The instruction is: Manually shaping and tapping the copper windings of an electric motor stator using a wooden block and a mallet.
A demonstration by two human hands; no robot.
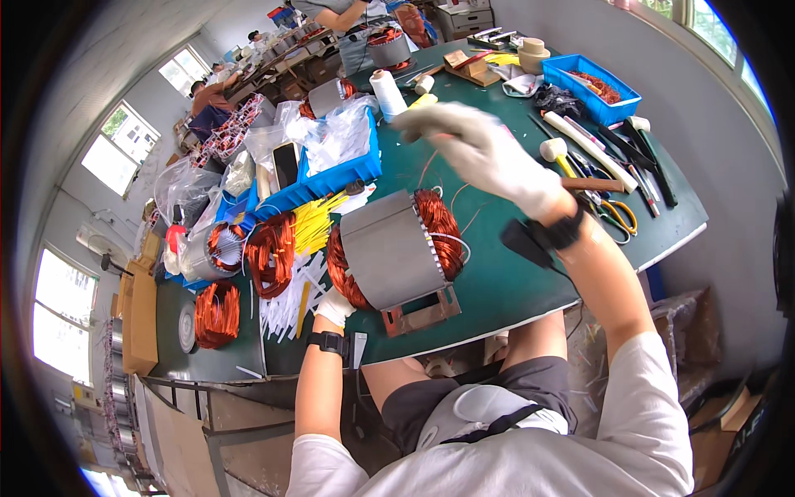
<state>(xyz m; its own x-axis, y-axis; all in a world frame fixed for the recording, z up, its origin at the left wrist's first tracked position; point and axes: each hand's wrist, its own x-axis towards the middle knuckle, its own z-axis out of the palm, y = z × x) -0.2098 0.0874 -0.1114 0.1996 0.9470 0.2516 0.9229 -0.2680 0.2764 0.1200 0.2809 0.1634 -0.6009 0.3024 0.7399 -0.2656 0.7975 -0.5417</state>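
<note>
A grey motor stator (389,248) lies on its side on the green table in front of me, copper windings bulging from both ends. My left hand (334,307), in a white glove, rests against the lower part of its left winding (344,269); its fingers are mostly hidden. Above the table, to the right of the stator, my gloved right hand (489,157) is raised and blurred. Its fingers look stretched out toward the far left, and nothing shows in them. Thin lead wires (455,195) run from the right winding (440,232). Under the stator sits a metal stand (421,313).
Yellow sleeves (315,222), white strips (286,302) and loose copper coils (217,316) lie left. A blue bin (335,178) stands behind them, beside a white thread cone (387,93). Mallets, scissors (623,217) and a blue tray (623,106) are right. A co-worker (335,16) stands across.
</note>
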